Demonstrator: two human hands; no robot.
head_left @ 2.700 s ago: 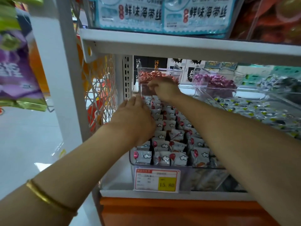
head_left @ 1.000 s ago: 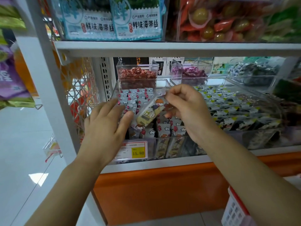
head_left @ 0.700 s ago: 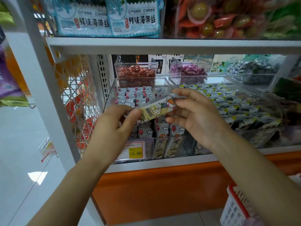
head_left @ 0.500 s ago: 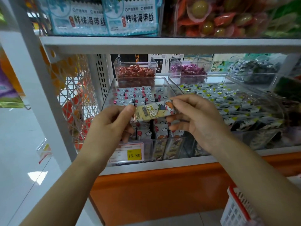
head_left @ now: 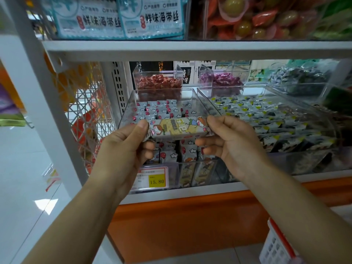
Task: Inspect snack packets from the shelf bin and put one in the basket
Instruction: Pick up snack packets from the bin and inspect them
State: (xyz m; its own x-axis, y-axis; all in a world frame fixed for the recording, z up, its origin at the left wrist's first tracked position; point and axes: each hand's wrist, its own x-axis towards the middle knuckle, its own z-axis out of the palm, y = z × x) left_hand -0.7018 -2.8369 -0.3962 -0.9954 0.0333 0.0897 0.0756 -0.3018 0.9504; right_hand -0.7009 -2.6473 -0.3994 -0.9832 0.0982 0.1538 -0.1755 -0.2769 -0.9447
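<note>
Between both hands, just in front of near part of clear plastic shelf bin [head_left: 131,103]: long pale-yellow cartoon-printed snack packet [head_left: 178,127], held in air, clear of bin's stock.

Change: packet hung tilted a second ago, right hand only, left hand open beside it. Now level, left hand [head_left: 123,149] pinching left end, thumb on top, fingers curled under. Right hand [head_left: 234,145] pinching right end, remaining fingers loosely curled below.

Reading: inspection underway, drop not begun.

Long axis left-right, printed face up toward camera.

White-and-red plastic basket [head_left: 276,244] near right, low, well apart.
</note>
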